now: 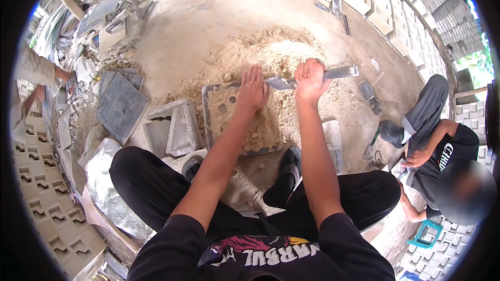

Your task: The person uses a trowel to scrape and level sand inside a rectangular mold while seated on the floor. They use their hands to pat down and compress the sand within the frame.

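Dusty flr [177, 36]; hands [252, 93] on gritty sand [258, 125], flat mtl bar [341, 73].

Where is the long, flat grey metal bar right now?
In the head view, the metal bar is above and right of centre, gripped in the right hand; its left end is beside the left hand, near the dark rectangular frame.

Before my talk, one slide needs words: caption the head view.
Left hand on a powder-filled frame, right hand gripping a flat bar.
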